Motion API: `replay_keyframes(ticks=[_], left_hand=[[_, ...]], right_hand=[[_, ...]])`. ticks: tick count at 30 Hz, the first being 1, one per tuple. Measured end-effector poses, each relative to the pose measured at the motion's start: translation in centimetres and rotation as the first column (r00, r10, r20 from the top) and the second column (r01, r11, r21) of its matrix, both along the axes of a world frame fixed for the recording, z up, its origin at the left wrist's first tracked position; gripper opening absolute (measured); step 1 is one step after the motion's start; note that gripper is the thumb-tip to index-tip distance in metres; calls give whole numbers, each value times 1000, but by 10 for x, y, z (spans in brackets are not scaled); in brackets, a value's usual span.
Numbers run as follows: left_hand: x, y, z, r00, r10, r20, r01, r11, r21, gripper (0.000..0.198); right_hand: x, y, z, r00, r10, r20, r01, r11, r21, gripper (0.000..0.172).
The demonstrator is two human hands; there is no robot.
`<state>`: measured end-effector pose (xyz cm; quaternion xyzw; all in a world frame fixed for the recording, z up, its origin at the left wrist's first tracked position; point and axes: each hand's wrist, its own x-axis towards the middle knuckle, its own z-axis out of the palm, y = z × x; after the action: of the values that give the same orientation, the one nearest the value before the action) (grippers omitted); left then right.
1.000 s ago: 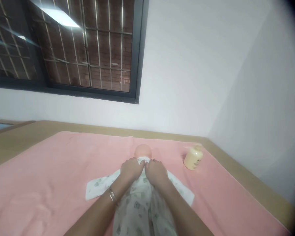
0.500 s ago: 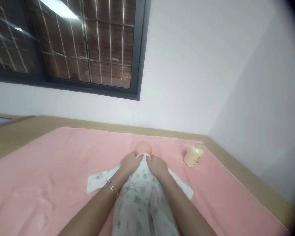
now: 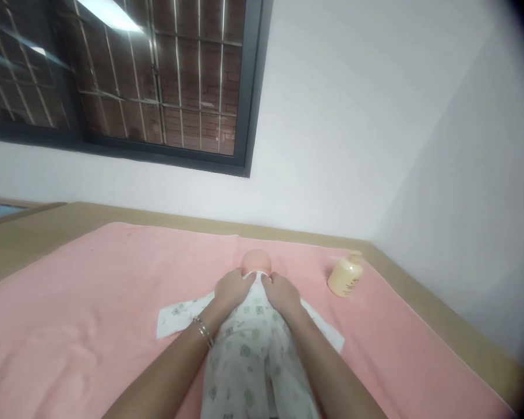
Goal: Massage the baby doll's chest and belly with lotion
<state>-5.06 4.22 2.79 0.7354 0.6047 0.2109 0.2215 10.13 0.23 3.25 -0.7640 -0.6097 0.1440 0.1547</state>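
A baby doll (image 3: 257,260) lies on the pink blanket, with only the smooth round top of its head showing. Over its body is a white baby outfit (image 3: 248,349) printed with small green figures, its sleeves spread to both sides. My left hand (image 3: 233,289), with a silver bracelet at the wrist, grips the outfit near the neckline on the left. Opposite it, my right hand (image 3: 283,291) grips the other side. Both thumbs point inward at the collar, just below the head. The other fingers are mostly hidden.
The pink blanket (image 3: 113,279) covers most of a tan padded surface (image 3: 70,224). A cream pump bottle (image 3: 346,276) stands at the right. Behind are a white wall (image 3: 323,116) and a dark-framed window (image 3: 247,105) with bars.
The view has shifted very slightly. Both hands keep the same grip near the collar, and the outfit and bottle stay where they were.
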Motion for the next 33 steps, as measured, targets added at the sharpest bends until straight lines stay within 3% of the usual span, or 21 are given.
replay_keyframes(ticks=[33], left_hand=[[0,1,-1,1000,-4,-29,4,1000,-3,57]], right_hand=[[-1,1,-3,999,-17,31,16,999,30,57]])
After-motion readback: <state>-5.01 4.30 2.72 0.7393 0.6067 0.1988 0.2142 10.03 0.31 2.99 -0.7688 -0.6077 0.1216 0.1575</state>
